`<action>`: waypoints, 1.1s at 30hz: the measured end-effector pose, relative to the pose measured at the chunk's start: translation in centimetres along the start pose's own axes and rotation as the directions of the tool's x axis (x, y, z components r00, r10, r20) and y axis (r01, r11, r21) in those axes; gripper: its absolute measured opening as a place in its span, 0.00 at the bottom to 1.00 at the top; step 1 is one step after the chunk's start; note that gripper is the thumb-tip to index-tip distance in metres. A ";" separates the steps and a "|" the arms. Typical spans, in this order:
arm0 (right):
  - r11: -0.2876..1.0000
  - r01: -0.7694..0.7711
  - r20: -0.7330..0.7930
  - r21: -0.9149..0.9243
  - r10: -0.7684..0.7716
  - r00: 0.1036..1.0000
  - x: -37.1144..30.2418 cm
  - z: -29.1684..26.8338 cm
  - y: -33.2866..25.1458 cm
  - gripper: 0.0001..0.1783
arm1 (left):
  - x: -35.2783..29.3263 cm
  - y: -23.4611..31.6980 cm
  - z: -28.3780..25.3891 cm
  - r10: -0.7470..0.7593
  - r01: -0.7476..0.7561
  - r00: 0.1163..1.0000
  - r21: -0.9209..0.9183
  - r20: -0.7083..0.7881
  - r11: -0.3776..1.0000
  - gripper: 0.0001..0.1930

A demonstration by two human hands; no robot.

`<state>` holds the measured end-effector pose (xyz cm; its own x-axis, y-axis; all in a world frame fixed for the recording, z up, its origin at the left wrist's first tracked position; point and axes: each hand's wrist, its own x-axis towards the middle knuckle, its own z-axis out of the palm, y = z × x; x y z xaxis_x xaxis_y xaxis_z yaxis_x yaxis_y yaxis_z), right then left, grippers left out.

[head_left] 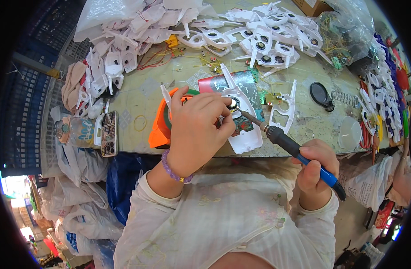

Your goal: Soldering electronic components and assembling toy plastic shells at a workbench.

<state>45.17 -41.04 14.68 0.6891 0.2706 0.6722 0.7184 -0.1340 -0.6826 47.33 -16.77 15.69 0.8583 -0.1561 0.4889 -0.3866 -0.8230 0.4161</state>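
My right hand (317, 166) is closed round the blue and black handle of a soldering iron (284, 141). The iron's metal tip reaches up and left to a small round speaker (233, 103) set in a white plastic shell (245, 142). My left hand (198, 127) lies over the shell's left side, thumb and fingers pinched together beside the speaker; what they hold is hidden. Beneath the shell is a red and teal printed card (210, 84). An orange holder (158, 130) with a green roll stands just left of my left hand, partly covered by it.
White plastic shells (263, 42) with speakers are piled along the far side, with more (142, 24) at the far left. A white frame (284, 112), a black round-headed item (320, 94) and a coiled metal spring (344, 97) lie rightward. A phone (109, 134) and bottle (75, 131) are left.
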 end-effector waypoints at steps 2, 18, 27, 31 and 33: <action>1.000 0.004 -0.020 -0.007 -0.004 1.000 0.0 0.1 0.0 0.10 | 0.0 0.0 0.1 0.001 -0.001 1.000 -0.001 0.008 1.000 0.04; 0.961 0.217 0.256 -0.173 -0.168 0.952 5.4 -0.7 -2.6 0.08 | -0.1 -0.1 0.3 0.067 -0.066 0.998 0.032 -0.014 0.997 0.03; 0.999 0.025 -0.403 0.040 -0.006 0.915 -1.3 -1.6 0.4 0.16 | 0.1 0.0 0.2 0.012 -0.012 1.000 0.000 0.023 1.000 0.04; 0.962 -0.067 -0.813 -0.265 -0.186 0.551 -2.7 -4.6 2.7 0.11 | 0.6 0.0 0.3 0.070 -0.070 0.997 0.008 0.017 0.998 0.03; 0.995 -0.103 -0.901 0.009 0.052 0.430 -1.5 -7.1 2.2 0.13 | 0.4 -0.4 0.4 0.060 -0.060 0.998 0.005 0.028 0.998 0.03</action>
<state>46.34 -48.50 14.20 0.4194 -0.7498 0.5118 0.6431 -0.1525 -0.7504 48.00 -16.68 15.45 0.8426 -0.2201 0.4915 -0.4357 -0.8150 0.3819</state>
